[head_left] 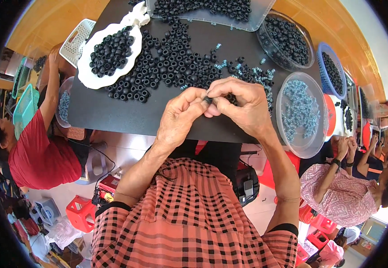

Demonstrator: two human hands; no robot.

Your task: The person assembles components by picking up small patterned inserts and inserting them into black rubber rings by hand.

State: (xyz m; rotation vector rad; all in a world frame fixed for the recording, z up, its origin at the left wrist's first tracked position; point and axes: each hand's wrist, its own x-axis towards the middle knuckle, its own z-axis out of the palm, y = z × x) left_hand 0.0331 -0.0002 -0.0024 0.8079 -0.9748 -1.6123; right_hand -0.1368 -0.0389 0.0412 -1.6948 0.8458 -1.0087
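Observation:
My left hand [179, 112] and my right hand [246, 103] meet above the front of the dark table [96, 117]. Both are closed in a pinch on one small black plastic cap [208, 100], mostly covered by the fingertips. Just beyond them spreads a loose pile of black plastic caps [165, 58], round with a hole. Small bluish metal springs [221, 64] lie scattered to the right of the pile. More springs fill a round clear tub [287, 129] beside my right hand. Whether a spring is in my fingers is hidden.
A white scalloped dish [87, 73] of black caps stands left, a clear bin [247, 24] of them at the back. A round clear container [265, 42] and blue basket [322, 67] sit right. Co-workers sit left in a red shirt [46, 152] and right in a patterned top [337, 192].

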